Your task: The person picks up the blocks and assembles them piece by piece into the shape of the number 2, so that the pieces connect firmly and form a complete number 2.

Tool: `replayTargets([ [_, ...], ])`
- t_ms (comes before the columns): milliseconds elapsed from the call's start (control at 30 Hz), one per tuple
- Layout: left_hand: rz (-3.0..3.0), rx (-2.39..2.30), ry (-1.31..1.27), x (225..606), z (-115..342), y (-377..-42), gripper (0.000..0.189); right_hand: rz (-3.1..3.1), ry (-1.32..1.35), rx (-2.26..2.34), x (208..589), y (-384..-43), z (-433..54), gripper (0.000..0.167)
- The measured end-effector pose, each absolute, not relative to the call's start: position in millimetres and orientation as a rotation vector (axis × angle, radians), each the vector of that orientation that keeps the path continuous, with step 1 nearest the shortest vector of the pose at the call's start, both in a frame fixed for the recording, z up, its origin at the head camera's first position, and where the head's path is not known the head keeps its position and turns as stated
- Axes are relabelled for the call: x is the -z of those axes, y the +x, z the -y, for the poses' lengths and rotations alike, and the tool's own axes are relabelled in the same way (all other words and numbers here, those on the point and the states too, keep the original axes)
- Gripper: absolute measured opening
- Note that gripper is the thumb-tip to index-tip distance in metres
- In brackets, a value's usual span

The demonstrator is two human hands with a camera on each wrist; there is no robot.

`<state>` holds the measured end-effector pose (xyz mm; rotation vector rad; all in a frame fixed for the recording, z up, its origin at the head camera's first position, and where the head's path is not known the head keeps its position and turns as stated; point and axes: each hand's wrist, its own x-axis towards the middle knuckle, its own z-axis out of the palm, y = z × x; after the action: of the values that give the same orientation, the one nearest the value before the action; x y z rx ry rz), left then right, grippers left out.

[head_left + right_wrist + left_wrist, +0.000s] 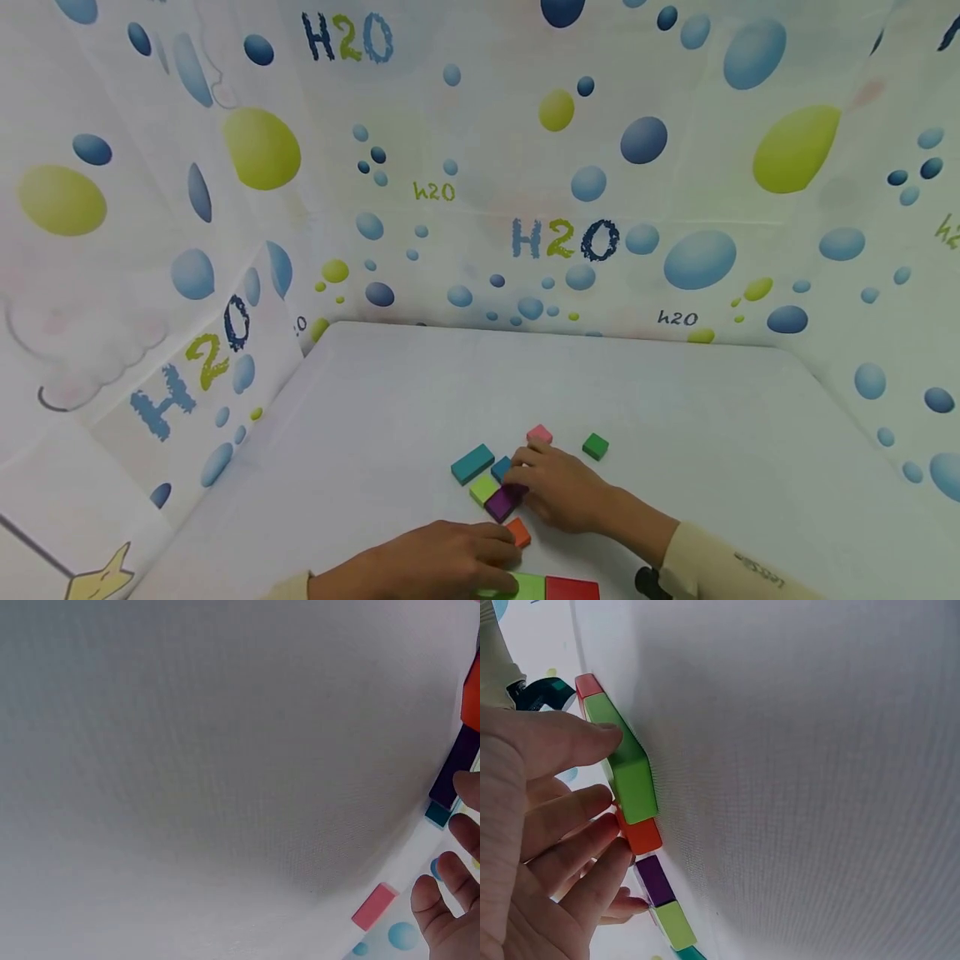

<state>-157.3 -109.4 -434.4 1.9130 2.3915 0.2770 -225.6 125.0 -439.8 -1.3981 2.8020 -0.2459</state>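
In the head view my left hand (438, 560) lies at the front, its thumb on a light green block (531, 586) and its fingers against an orange block (519, 532). In the left wrist view those fingers are fairly straight beside the green block (634, 780) and the orange block (643, 835). My right hand (566, 492) reaches in from the right and pinches a purple block (501, 504), partly hidden by the fingers. In the right wrist view the thumb touches the long side of the purple block (454, 769). A small lime block (483, 490) adjoins the purple one.
A red block (572, 588) joins the green one at the front. Around the right hand lie a teal block (472, 463), a blue block (502, 469), a pink block (539, 434) and a green cube (596, 447). A patterned backdrop (487, 150) rises behind the white table (360, 400).
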Motion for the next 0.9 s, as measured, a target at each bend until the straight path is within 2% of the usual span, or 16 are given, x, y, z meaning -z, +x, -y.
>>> replayTargets([
  [667,-2.440,-0.300,1.900,438.1,111.6,-155.4,0.032,-2.798,-1.403,0.291,449.2,-228.3,-121.1,0.018],
  [900,-2.446,-0.307,1.908,439.2,111.0,-157.7,0.032,-2.804,-1.437,0.194,446.0,-229.8,-121.2,0.029],
])
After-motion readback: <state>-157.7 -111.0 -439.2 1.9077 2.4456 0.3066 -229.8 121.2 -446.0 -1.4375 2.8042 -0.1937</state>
